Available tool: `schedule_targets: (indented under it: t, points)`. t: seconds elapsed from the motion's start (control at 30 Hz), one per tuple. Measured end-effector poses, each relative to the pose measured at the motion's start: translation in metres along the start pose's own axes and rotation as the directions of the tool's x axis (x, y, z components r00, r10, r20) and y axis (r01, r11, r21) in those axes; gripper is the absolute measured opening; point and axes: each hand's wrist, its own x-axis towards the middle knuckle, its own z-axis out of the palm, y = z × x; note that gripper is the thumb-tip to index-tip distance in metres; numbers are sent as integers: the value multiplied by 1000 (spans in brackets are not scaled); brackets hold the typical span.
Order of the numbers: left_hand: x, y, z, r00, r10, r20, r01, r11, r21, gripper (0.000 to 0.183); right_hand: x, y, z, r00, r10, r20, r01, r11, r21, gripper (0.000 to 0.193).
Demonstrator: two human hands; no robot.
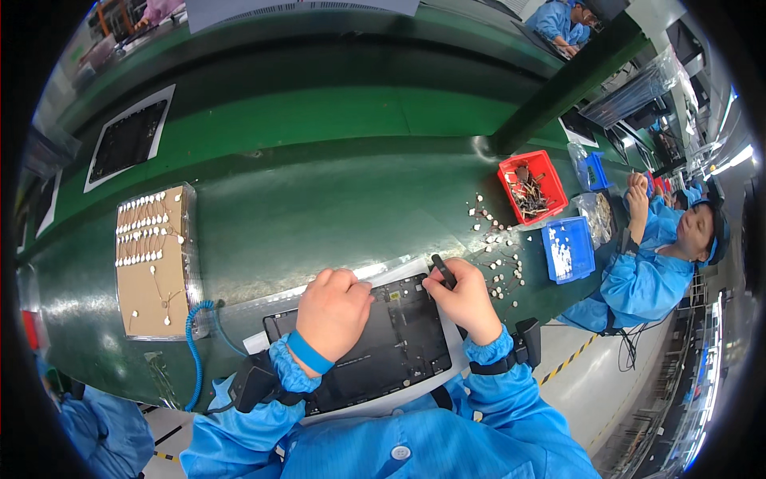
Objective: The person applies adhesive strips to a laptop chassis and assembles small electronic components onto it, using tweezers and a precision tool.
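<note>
A black tablet-like housing (391, 343) lies on a white sheet at the bench edge in front of me, small metal parts and ribbon pieces showing inside it. My left hand (331, 311) rests over its upper left part, fingers curled in; whatever they may hold is hidden. A blue wrist strap (308, 352) circles that wrist. At the housing's upper right corner, my right hand (469, 302) is closed around a black pen-shaped tool (444, 272). The tool's working tip is hidden by the hand.
Several small white-headed wired parts (501, 275) lie loose to the right, near a red bin (515, 191) and a blue bin (571, 274). A cardboard-topped tray (159, 295) of similar parts stands left, beside a coiled blue cord (191, 351). A co-worker (650, 279) sits at right.
</note>
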Motion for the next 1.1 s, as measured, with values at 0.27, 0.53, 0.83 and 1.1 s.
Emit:
schedule_targets:
  t: [0.27, 0.53, 0.83, 1.1]
  points:
    - [1, -4, 3, 996, 54, -65, -53, 998, 24, 18, 9, -17, -6, 988, 57, 145, -32, 985, -172, 20]
    - [0, 0, 5, 994, 95, -62, -89, 992, 91, 26, 23, -22, -7, 981, 78, 177, -19, 950, -313, 20]
    - [0, -1, 6, 997, 65, -39, -65, 998, 19, 22, 21, -19, -5, 987, 27, 157, 14, 967, -255, 19]
    - [0, -4, 7, 997, 77, -12, -77, 997, -2, 20, 18, -18, -7, 980, -69, 184, 118, 957, -266, 17]
